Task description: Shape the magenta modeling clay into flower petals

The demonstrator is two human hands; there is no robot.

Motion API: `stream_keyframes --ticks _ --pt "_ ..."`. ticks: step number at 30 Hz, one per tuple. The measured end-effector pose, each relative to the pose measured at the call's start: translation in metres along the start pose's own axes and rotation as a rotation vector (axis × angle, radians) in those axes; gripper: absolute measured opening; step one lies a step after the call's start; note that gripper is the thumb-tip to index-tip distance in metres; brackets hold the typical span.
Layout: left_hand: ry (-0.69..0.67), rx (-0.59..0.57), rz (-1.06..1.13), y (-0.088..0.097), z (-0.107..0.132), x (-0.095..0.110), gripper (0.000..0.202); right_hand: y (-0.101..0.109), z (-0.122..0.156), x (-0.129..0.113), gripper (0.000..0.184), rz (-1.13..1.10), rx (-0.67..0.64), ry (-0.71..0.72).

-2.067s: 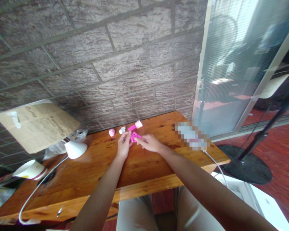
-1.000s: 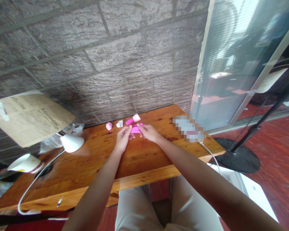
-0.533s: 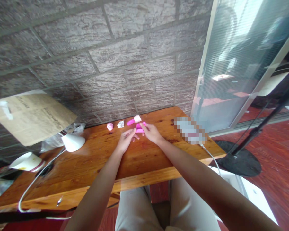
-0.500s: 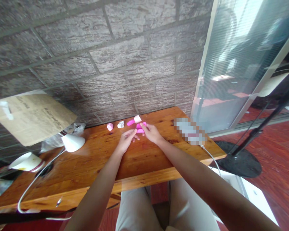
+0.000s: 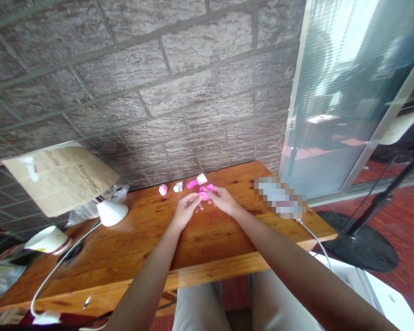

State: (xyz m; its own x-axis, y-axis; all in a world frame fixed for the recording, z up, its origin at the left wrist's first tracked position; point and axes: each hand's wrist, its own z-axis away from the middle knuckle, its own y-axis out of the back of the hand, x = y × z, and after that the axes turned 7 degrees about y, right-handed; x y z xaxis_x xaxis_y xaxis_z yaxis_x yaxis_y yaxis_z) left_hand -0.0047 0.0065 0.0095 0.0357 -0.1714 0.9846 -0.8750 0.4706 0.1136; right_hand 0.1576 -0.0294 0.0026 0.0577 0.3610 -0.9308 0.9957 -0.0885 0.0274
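Over the wooden table, my left hand (image 5: 185, 210) and my right hand (image 5: 223, 201) meet at a bright pink, clay-like piece (image 5: 205, 196). My left fingers pinch its near left side. The right thumb and fingers grip its right side, hiding part of it. Just behind the hands lies a bright pink strip (image 5: 192, 184), touching or overlapping a pale pink roll (image 5: 202, 179). To their left are a crumpled silvery wrapper (image 5: 178, 186) and a small pink-and-white ball (image 5: 163, 190).
A lamp with a white cone base (image 5: 113, 214) and a printed brown paper shade (image 5: 60, 179) stands left. Beside it are a tipped paper cup (image 5: 48, 240) and a white cable. A pixelated object (image 5: 279, 197) with a cord lies right. A stone-block wall (image 5: 193, 101) rises behind.
The pink piece looks more folded or turned between my fingers, and my hands are closer together. The whole view has shifted slightly, so everything sits lower and further right.
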Motion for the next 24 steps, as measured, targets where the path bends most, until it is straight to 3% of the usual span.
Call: stream_keyframes --ticks 24 --pt "0.022 0.055 0.144 -0.0001 -0.0017 -0.0012 0.046 -0.0017 0.0004 -0.0003 0.046 -0.146 -0.066 -0.028"
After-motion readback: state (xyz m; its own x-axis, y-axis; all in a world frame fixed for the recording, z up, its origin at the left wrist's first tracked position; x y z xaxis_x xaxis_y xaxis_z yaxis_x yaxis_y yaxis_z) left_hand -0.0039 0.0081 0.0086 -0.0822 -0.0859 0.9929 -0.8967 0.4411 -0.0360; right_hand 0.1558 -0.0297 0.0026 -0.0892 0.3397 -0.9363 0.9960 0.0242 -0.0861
